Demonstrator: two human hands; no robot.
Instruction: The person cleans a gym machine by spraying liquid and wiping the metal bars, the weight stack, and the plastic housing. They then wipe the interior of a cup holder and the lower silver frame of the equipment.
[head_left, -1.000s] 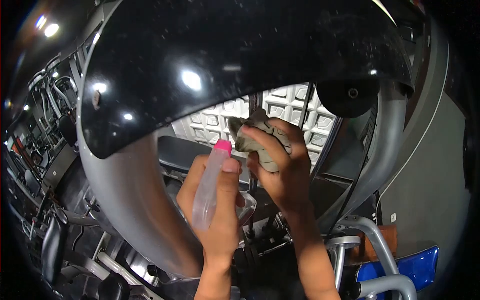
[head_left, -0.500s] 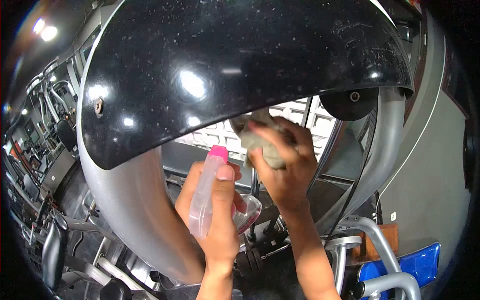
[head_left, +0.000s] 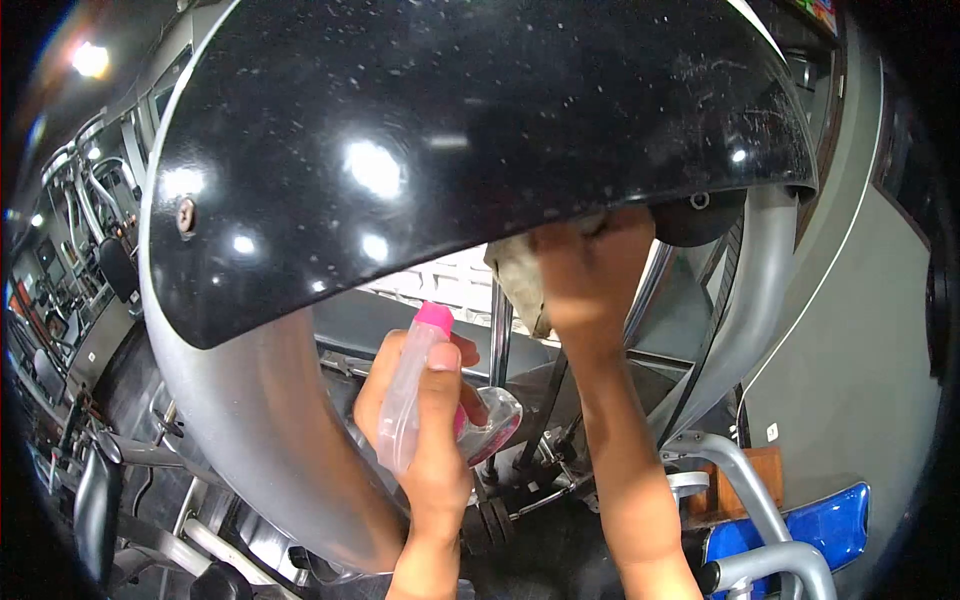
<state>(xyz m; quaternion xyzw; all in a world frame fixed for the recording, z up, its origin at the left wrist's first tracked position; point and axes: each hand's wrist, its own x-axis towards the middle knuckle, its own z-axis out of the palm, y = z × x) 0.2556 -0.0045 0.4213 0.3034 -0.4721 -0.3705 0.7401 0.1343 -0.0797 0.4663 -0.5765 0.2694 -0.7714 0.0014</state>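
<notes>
My left hand (head_left: 430, 400) is closed round a clear spray bottle (head_left: 402, 405) with a pink nozzle tip, held below the curved edge of a glossy black cover (head_left: 480, 110). Its clear lower body shows to the right of my fingers. My right hand (head_left: 595, 270) grips a grey-green cloth (head_left: 518, 285) at the lower edge of the black cover. The fingers are blurred, and part of the cloth is hidden behind my hand. White droplets or specks dot the cover, and a screw (head_left: 186, 215) sits at its left end.
Thick silver frame tubes curve down on the left (head_left: 250, 420) and right (head_left: 770, 270). A black pulley (head_left: 690, 222) sits under the cover. At lower right are a blue pad (head_left: 825, 525) and grey tubing (head_left: 745, 470). Other gym machines stand at left.
My right hand has moved up and slightly right with the cloth, against the cover's lower edge. The spray bottle stays nearly in place. The view has shifted slightly.
</notes>
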